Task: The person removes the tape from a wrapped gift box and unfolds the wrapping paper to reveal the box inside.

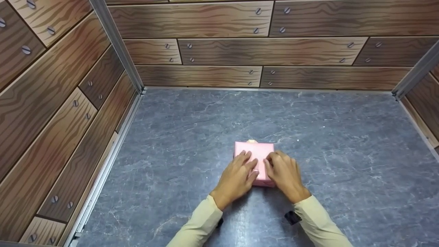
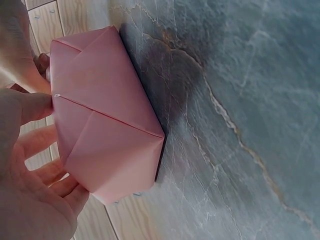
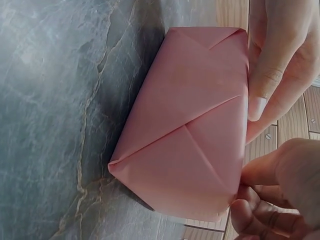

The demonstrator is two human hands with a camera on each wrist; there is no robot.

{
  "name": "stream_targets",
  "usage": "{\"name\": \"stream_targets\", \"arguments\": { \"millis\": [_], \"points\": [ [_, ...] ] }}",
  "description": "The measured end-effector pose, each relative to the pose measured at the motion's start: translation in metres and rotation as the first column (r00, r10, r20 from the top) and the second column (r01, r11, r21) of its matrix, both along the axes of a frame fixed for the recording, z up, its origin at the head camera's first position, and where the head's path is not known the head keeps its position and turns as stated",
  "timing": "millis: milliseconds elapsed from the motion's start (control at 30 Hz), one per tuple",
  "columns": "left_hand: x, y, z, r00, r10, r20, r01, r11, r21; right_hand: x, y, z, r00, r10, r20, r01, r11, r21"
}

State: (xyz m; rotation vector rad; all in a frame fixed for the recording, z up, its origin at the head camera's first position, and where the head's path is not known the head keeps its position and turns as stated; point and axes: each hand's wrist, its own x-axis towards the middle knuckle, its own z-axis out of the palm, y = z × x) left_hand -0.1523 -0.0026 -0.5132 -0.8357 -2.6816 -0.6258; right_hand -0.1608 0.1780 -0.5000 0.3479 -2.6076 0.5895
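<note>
A box wrapped in pink paper (image 1: 255, 149) rests on the grey marbled surface, between the two hands. Its near end, seen in both wrist views, has folded paper flaps (image 2: 107, 120) with diagonal creases. My left hand (image 1: 236, 175) lies over the left part of the top, fingers spread and extended. A small shiny patch shows on the paper beside its thumb. At the right top edge, my right hand (image 1: 284, 173) has its fingers curled and its thumb against the paper. In the right wrist view, its fingertips (image 3: 242, 212) grip the box's corner.
A small cream-coloured piece (image 1: 252, 141) shows just behind the box, mostly hidden by it. Wood-patterned panels (image 1: 219, 51) stand at the back and both sides, with metal rails (image 1: 118, 44) at the corners. A dark wrist device (image 1: 292, 217) sits at the right sleeve.
</note>
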Motion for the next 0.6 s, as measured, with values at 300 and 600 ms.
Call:
{"name": "stream_targets", "arguments": {
  "millis": [300, 600],
  "points": [
    [0.000, -0.001, 0.002, 1.000, 0.003, 0.021, -0.004, 1.000, 0.005, -0.001, 0.006, 0.003, 1.000, -0.013, 0.017, 0.013, 1.000, 0.007],
    [0.000, -0.001, 0.002, 1.000, -0.007, 0.012, 0.007, 1.000, -0.005, 0.000, 0.017, 0.004, 0.999, -0.046, 0.012, 0.046, 0.999, 0.007]
  ]
}}
